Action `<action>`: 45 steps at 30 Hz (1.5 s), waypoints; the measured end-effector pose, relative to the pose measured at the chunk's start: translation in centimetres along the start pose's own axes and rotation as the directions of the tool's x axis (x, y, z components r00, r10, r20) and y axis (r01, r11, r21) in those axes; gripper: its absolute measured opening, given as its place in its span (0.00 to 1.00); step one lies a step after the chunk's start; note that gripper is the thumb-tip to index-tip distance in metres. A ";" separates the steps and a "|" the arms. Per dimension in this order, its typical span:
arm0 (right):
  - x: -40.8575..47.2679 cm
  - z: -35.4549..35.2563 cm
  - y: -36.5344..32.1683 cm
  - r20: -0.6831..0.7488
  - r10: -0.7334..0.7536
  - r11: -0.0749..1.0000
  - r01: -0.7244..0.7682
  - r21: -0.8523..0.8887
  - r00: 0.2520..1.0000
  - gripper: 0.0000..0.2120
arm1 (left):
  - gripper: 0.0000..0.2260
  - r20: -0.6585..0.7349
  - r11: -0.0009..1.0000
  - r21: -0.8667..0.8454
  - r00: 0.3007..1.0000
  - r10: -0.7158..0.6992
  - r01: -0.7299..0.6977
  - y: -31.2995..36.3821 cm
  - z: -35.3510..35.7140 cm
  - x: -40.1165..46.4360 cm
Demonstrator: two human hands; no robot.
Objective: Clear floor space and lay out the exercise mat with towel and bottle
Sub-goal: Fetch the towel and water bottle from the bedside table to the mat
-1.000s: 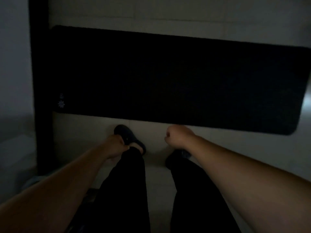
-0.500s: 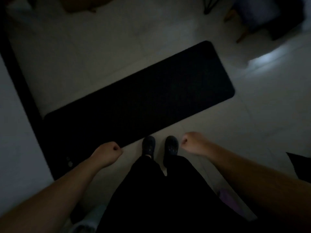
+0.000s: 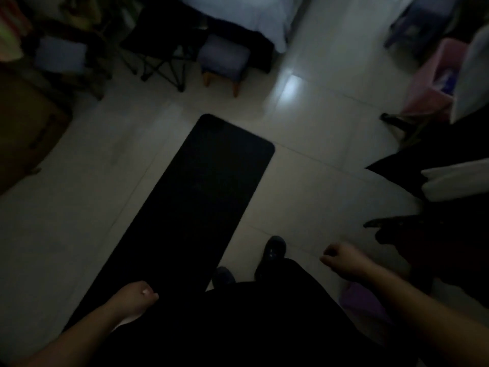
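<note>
A black exercise mat [image 3: 201,202] lies unrolled and flat on the pale tiled floor, running from the lower left up toward the middle of the room. My left hand [image 3: 135,298] hangs over the mat's near end with its fingers curled into a fist, holding nothing. My right hand [image 3: 341,258] is out to the right over bare tiles, also curled and empty. My dark shoes [image 3: 274,249] stand just right of the mat's long edge. A white folded thing [image 3: 455,181] rests on dark furniture at the right; what it is I cannot tell.
Beyond the mat's far end stand a padded stool [image 3: 225,58], a black folding chair [image 3: 164,43] and a bed [image 3: 246,11]. A brown box [image 3: 23,128] sits at the left, a pink bin [image 3: 434,80] at the upper right. A purple object [image 3: 362,300] lies by my right leg.
My view has swung round to the right, so the mat now runs lengthwise away from me instead of across. Both fists stay curled and empty. More of the room's far side shows.
</note>
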State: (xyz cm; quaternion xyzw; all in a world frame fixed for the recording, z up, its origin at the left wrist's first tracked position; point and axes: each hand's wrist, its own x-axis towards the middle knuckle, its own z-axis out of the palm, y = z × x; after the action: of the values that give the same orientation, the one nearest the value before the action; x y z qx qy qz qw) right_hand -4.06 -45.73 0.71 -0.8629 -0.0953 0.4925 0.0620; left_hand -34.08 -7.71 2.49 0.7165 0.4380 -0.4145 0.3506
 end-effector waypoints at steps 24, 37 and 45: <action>10.3 -16.7 11.8 0.069 0.187 0.770 -0.189 0.609 0.980 0.17 | 0.02 0.101 0.946 0.112 0.951 0.293 -0.304 43.9 -5.0 7.2; 21.7 -39.0 6.1 -0.118 0.314 0.696 -0.144 0.703 0.942 0.13 | 0.10 0.046 0.923 0.341 0.984 0.171 -0.176 57.4 -22.7 20.3; 24.9 -43.5 10.2 0.081 0.389 0.659 -0.339 0.671 0.918 0.12 | 0.09 0.030 0.941 -0.068 0.942 0.334 -0.331 78.4 -29.5 23.4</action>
State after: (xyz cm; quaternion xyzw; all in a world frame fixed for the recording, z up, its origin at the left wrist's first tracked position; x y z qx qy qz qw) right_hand 46.86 -50.58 -0.09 -0.7991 0.2659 0.4652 0.2727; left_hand 52.79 -3.31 4.49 0.7602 0.3163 -0.3501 0.4466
